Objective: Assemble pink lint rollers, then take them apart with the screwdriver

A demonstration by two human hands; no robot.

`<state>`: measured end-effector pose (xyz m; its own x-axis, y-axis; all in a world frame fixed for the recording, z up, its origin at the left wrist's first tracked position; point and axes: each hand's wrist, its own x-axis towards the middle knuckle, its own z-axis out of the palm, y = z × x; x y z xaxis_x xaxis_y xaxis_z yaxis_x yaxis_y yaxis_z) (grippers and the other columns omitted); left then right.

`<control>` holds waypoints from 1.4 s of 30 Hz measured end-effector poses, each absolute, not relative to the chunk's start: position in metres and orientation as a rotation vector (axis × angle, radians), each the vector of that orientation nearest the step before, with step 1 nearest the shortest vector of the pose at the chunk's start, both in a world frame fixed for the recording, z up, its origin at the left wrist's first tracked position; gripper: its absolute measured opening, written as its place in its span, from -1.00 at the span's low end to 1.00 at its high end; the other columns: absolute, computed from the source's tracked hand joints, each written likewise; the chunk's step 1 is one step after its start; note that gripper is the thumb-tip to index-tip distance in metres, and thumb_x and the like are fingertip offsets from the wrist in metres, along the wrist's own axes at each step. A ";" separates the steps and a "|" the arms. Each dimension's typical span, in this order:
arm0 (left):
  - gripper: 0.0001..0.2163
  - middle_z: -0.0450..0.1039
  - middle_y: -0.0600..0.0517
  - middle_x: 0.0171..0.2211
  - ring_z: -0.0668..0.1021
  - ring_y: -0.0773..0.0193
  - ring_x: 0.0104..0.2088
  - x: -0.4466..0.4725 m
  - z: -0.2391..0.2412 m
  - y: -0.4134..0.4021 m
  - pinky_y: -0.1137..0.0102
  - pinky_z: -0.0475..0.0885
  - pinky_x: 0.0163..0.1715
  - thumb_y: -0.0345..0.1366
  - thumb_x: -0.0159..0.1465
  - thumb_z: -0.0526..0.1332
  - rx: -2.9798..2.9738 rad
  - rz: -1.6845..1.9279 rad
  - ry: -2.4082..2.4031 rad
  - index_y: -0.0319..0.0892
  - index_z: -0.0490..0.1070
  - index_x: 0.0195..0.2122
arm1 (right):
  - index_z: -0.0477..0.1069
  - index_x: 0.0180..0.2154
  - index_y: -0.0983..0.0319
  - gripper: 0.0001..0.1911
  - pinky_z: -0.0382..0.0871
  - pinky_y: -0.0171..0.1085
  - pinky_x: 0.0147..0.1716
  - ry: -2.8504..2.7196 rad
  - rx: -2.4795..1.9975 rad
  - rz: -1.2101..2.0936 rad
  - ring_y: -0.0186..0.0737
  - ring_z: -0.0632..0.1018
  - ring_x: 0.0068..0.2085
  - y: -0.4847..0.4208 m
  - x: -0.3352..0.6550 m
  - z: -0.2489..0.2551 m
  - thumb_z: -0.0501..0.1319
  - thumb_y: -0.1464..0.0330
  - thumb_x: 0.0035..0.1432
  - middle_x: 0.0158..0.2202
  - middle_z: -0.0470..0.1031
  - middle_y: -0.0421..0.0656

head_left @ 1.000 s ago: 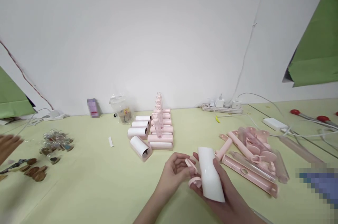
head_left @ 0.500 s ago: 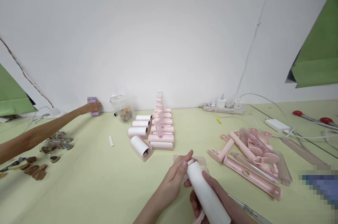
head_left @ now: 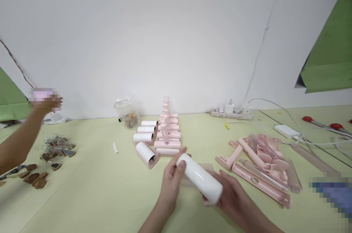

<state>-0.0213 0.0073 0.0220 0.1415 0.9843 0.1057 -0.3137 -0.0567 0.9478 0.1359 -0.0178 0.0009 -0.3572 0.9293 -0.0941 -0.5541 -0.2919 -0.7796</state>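
Both hands meet on a white roll [head_left: 200,178] held just above the near middle of the bench [head_left: 96,189]. The left hand [head_left: 172,183] closes its grip on the roll's far-left end, thumb and fingers wrapped round the rim. The right hand [head_left: 233,198] has its grip round the near-right end, its fingers curled under it. The roll lies tilted, with its left end higher and farther away. Whether a pale clear sheet just behind it touches the roll, I cannot tell.

Just beyond the left hand stands a stack of pink lint rollers [head_left: 168,136] with heart-topped handles, and a row of white refill rolls [head_left: 145,133] lies against its left side. To the right lies a heap of pink handles [head_left: 261,161], partly in clear wrapping. A power strip [head_left: 231,113] sits along the far wall, with a crumpled plastic bag [head_left: 126,112] farther left. At the far left a co-worker's arm [head_left: 15,143] is raised above a pile of keychains [head_left: 58,147].
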 end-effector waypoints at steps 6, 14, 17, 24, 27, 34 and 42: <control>-0.72 0.41 -0.08 -0.17 0.37 0.21 -0.04 -0.012 0.022 0.011 0.41 0.31 -0.09 -0.21 0.18 0.15 0.545 1.383 0.555 -0.23 0.38 -0.13 | 0.28 -0.08 0.06 -0.73 0.35 -0.31 -0.14 -1.456 -0.868 0.760 -0.20 0.41 -0.10 -0.018 0.163 0.032 0.15 0.35 0.14 -0.15 0.41 -0.16; -0.79 0.41 -0.14 -0.16 0.39 0.16 -0.04 -0.007 0.021 0.007 0.34 0.30 -0.03 -0.30 0.22 0.10 0.431 1.291 0.409 -0.31 0.37 -0.19 | 0.29 -0.12 0.03 -0.76 0.40 -0.39 -0.17 -1.669 -0.753 0.693 -0.26 0.43 -0.14 -0.019 0.134 0.044 0.10 0.42 0.17 -0.20 0.41 -0.20; -0.77 0.39 -0.14 -0.12 0.39 0.16 -0.03 -0.008 0.020 0.008 0.34 0.32 -0.05 -0.29 0.21 0.12 0.399 1.324 0.409 -0.29 0.34 -0.14 | 0.28 -0.11 0.04 -0.74 0.40 -0.36 -0.17 -1.598 -0.770 0.727 -0.22 0.40 -0.10 -0.017 0.134 0.037 0.14 0.40 0.14 -0.13 0.35 -0.17; -0.76 0.40 -0.13 -0.15 0.41 0.16 -0.05 -0.007 0.015 0.011 0.37 0.32 -0.05 -0.28 0.18 0.17 0.425 1.371 0.382 -0.29 0.36 -0.16 | 0.31 -0.16 0.06 -0.77 0.38 -0.35 -0.21 -1.518 -0.869 0.867 -0.17 0.34 -0.05 -0.012 0.143 0.031 0.19 0.33 0.09 -0.05 0.30 -0.12; -0.78 0.40 -0.10 -0.15 0.39 0.17 -0.04 -0.008 0.013 0.012 0.37 0.31 -0.04 -0.33 0.18 0.16 0.457 1.371 0.372 -0.27 0.36 -0.15 | 0.31 -0.18 0.08 -0.81 0.37 -0.31 -0.19 -1.526 -0.878 0.895 -0.12 0.29 0.01 -0.010 0.145 0.030 0.17 0.31 0.11 0.03 0.20 -0.10; -0.75 0.38 -0.11 -0.12 0.35 0.17 0.00 -0.009 0.012 0.011 0.36 0.29 -0.03 -0.26 0.20 0.14 0.477 1.368 0.402 -0.25 0.34 -0.12 | 0.32 -0.18 0.08 -0.82 0.36 -0.30 -0.20 -1.649 -0.976 0.739 -0.07 0.22 0.07 -0.010 0.148 0.026 0.13 0.26 0.14 0.07 0.14 -0.10; -0.75 0.38 -0.13 -0.11 0.37 0.14 -0.02 -0.006 0.013 0.008 0.34 0.31 -0.03 -0.22 0.20 0.14 0.463 1.360 0.442 -0.28 0.36 -0.17 | 0.29 -0.07 0.04 -0.72 0.32 -0.22 -0.08 -1.779 -1.032 0.455 -0.12 0.31 0.02 -0.006 0.151 0.017 0.13 0.26 0.14 -0.02 0.34 -0.17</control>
<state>-0.0059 0.0080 0.0131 0.1561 0.9872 -0.0339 -0.8182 0.1485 0.5554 0.1512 -0.0062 0.0169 -0.1481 0.8107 0.5664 0.4395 0.5670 -0.6967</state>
